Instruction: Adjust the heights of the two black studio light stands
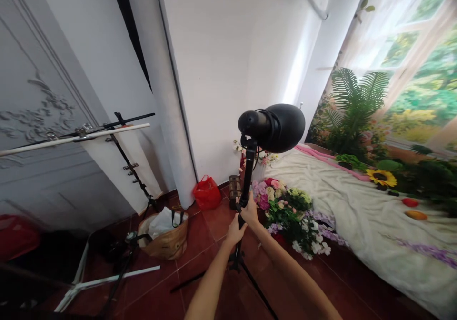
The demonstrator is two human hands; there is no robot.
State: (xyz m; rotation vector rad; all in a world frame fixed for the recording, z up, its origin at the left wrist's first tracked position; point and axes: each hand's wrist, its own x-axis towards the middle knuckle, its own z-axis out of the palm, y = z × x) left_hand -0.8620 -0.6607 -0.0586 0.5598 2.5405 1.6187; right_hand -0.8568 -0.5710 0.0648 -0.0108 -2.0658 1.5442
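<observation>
A black light stand [247, 172] rises in front of me on spread tripod legs, carrying a studio lamp with a wide black reflector [285, 127]. My left hand [235, 229] is wrapped around the pole, low down. Just above it, my right hand [251, 210] grips the same pole near a clamp or knob that my fingers partly cover. A thin cable hangs by the lamp's neck. The lamp faces away from me, toward the right, so its front is hidden.
Flowers [285, 205] stand close right of the stand, beside a bed-like surface under a cream blanket [307, 177] with a sunflower [382, 178]. Leftward are a red bag [207, 194], a woven basket [167, 239], a backdrop stand [128, 158] and white stand legs [107, 282] on the tiled floor.
</observation>
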